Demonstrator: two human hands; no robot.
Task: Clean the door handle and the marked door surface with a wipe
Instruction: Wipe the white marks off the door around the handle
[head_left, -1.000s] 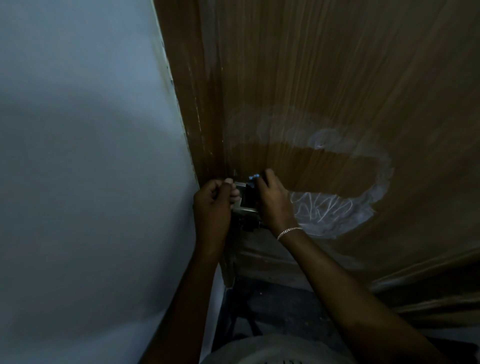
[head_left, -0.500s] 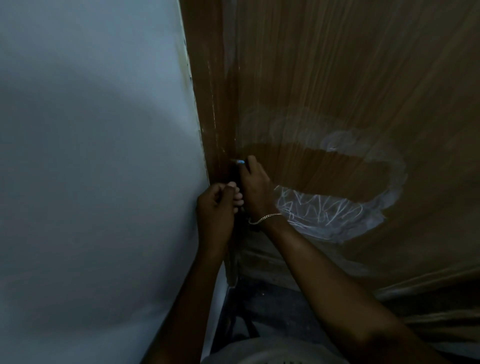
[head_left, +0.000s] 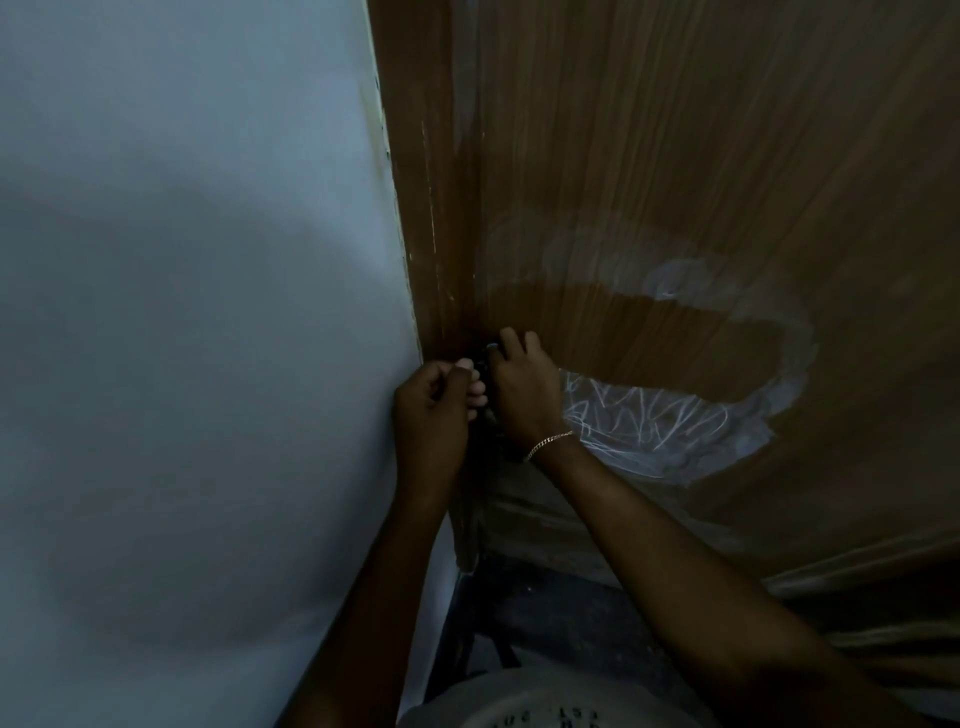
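The brown wooden door carries a white chalk scribble and a smeared white ring with a wiped dark patch inside it. The door handle is at the door's left edge, a dark shape almost hidden between my hands. My left hand is curled into a fist against the handle from the left. My right hand, with a thin bracelet at its wrist, covers the handle from the right. A small pale blue bit of the wipe peeks out at its fingertips.
A pale grey wall fills the left half and meets the brown door frame. Dark floor shows below the door. The scene is dim.
The metal handle, visible between my hands a second ago, is now covered. My right hand has slid left and up over it, close against my left hand.
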